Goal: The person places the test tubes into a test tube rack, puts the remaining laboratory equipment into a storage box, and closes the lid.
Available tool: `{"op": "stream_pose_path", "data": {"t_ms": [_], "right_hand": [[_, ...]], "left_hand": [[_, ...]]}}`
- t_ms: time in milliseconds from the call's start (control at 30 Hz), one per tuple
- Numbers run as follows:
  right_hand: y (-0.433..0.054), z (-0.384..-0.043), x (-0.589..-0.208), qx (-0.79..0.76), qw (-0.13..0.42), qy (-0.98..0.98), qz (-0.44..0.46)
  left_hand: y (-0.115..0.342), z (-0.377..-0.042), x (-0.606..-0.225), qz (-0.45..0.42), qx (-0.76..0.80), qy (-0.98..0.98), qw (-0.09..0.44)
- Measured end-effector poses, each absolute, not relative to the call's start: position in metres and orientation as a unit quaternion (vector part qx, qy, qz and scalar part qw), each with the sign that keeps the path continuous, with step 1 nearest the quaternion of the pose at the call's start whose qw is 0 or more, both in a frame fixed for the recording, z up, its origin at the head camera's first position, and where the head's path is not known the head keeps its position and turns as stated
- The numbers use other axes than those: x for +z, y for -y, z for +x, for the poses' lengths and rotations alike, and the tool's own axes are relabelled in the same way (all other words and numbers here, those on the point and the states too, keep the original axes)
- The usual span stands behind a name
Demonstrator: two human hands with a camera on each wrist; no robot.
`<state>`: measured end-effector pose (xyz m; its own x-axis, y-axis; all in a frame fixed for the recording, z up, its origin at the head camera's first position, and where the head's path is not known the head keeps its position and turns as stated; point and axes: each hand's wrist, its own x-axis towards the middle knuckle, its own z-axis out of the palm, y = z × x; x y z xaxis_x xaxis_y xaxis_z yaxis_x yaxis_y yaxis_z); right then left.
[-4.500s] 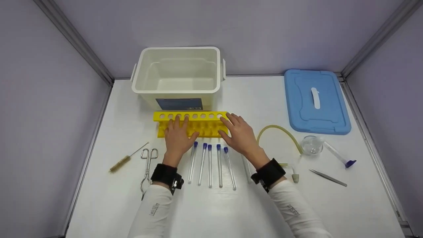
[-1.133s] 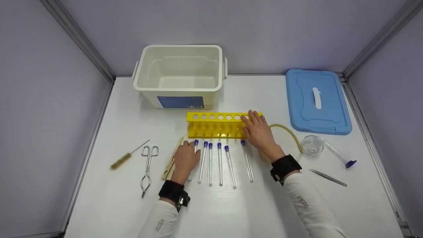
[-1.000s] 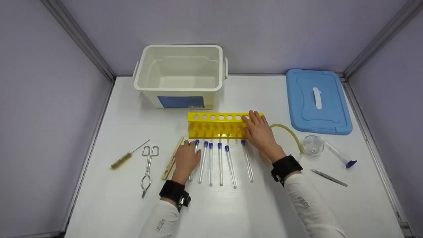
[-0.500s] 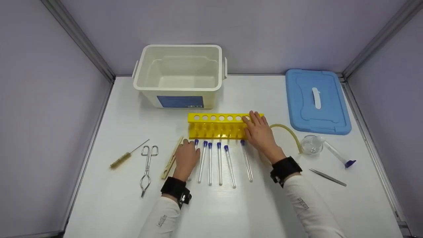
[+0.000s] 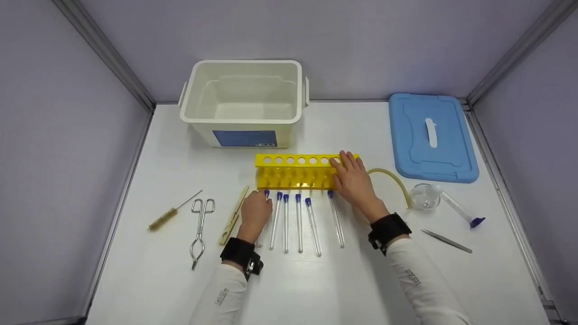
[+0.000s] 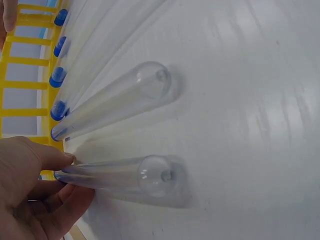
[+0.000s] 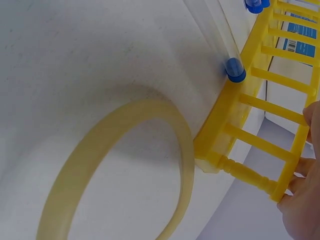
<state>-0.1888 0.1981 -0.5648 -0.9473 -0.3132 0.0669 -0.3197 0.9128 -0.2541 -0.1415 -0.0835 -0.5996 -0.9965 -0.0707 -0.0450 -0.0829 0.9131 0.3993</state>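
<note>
My left hand [image 5: 256, 212] pinches the leftmost test tube [image 6: 120, 175] near its blue-capped end, thumb on one side and curled fingers on the other. That tube lies on the white table, its rounded end towards me, and the hand covers much of it in the head view. My right hand [image 5: 354, 183] holds the right end of the yellow test tube rack [image 5: 293, 178], fingers over the top rail and thumb at the front. Several blue-capped test tubes [image 5: 299, 225] lie in a row before the rack. Left of my left hand is a wooden test tube holder [image 5: 231, 221].
An open white bin [image 5: 246, 122] stands behind the rack. A blue lid [image 5: 433, 140] lies at back right. Rubber tubing [image 5: 397, 180], a glass vessel [image 5: 424, 198], a cylinder [image 5: 458, 208] and tweezers [image 5: 447, 240] lie right; a brush [image 5: 165, 218] and crucible tongs [image 5: 200, 230] left.
The rack slid right with my right hand, uncovering the wooden holder. My left hand moved from the rack down to the leftmost tube, and its fingers have since curled in more.
</note>
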Motion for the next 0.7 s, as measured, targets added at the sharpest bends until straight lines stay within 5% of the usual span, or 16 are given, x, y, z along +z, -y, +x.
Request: {"op": "stream_pose_path", "data": {"t_ms": [700], "right_hand": [[-0.202, -0.190, -0.566, 0.149, 0.033, 0.972, 0.177]], "left_hand": [[0.093, -0.136, -0.568, -0.044, 0.217, -0.975, 0.024]]}}
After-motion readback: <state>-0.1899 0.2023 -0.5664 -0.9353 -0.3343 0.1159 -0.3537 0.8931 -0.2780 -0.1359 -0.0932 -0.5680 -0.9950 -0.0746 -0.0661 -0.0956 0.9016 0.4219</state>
